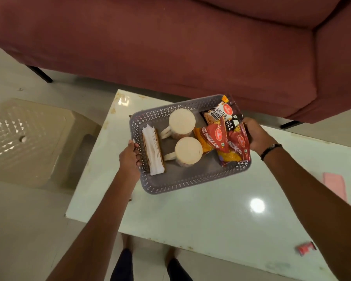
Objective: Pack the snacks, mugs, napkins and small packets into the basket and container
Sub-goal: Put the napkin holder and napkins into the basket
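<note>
Head view: a grey perforated plastic basket (pixel 187 182) sits between both hands over a white glossy table (pixel 211 216); whether its base touches the tabletop cannot be told. Inside, along the left wall, a stack of white napkins (pixel 153 152) stands on edge in a brown holder. In the middle are 2 cream mugs, the far mug (pixel 181 121) and the near mug (pixel 188 150), each with its handle pointing left. On the right side lie 3 snack packets: a black Salted Peanuts packet (pixel 221 112) at the far right corner, poking above the rim, and 2 red-and-yellow Bhujia Sev packets, one (pixel 210 138) beside the mugs and the other (pixel 236 147) against the right wall.

The left hand (pixel 129 158) grips the basket's left rim, fingers curled over the edge just beside the napkins. The right hand (pixel 255 134) clasps the right rim, fingers curled around it next to the Bhujia Sev packets, a dark band on its wrist.

On the table's right edge lies a pink cloth (pixel 334 185), and near the front right corner a small red packet (pixel 306 248), both well apart from the basket. A beige plastic stool (pixel 28 138) stands left of the table, a maroon sofa (pixel 170 43) behind it.
</note>
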Tool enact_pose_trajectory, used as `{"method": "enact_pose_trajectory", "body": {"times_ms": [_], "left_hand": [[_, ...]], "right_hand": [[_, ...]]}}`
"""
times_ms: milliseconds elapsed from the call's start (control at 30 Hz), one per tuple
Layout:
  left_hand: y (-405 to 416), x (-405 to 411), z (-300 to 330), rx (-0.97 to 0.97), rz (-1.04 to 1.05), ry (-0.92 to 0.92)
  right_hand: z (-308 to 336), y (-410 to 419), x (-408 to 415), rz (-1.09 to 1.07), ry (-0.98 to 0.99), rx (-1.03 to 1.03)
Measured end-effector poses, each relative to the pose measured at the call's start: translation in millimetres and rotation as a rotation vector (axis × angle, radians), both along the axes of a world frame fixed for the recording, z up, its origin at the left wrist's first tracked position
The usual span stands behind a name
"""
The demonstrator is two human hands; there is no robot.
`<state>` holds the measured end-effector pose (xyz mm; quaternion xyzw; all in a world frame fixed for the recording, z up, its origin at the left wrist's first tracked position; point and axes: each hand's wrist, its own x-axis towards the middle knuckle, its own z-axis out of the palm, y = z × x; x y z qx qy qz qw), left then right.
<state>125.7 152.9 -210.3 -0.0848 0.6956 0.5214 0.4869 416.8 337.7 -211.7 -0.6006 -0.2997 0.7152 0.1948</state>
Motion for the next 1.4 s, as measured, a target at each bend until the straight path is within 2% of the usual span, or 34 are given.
{"method": "enact_pose_trajectory", "body": {"times_ms": [267,367,433,600,833,1067,1400], "left_hand": [[-29.2,43.5,66.8,-0.05,-0.219,0.018],[-39.7,58.8,74.6,-0.074,-0.293,0.029],[-46.0,66.8,70.6,-0.108,-0.335,0.036],[-55.8,80.9,41.3,-0.205,-0.446,0.104],[-54.2,93.9,-2.9,-0.28,-0.555,0.202],[-34.1,100.4,-46.9,-0.333,-0.56,0.308],[-10.1,108.7,-73.0,-0.329,-0.528,0.366]], "right_hand": [[62.4,-113.2,68.7,-0.262,-0.042,-0.017],[79.5,-146.1,84.5,-0.321,0.014,0.01],[81.7,-164.9,94.6,-0.368,-0.038,0.011],[47.1,-197.1,126.6,-0.476,-0.238,-0.024],[-31.2,-216.4,155.7,-0.464,-0.273,-0.142],[-40.9,-200.9,142.2,-0.499,-0.351,-0.187],[-69.7,-177.8,142.9,-0.476,-0.322,-0.189]]}}
